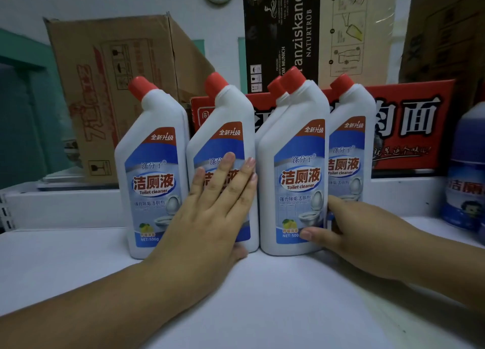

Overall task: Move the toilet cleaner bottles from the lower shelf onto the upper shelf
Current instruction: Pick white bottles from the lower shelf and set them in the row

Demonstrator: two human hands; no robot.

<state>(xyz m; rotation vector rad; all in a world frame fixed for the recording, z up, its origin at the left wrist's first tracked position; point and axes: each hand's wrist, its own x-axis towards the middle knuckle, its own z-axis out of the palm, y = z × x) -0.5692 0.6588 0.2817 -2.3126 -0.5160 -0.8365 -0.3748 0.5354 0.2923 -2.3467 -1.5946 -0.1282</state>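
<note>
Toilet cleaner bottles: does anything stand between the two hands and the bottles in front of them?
Nothing visible does. The left hand lies flat on the second bottle from the left, and the right hand holds the third bottle near its base.

A shop stockroom: identical toilet cleaner bottles shelved before stacked cartons.

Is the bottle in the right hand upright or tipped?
Upright: the bottle stands on its base on the shelf, red cap up, right hand gripping it.
</note>
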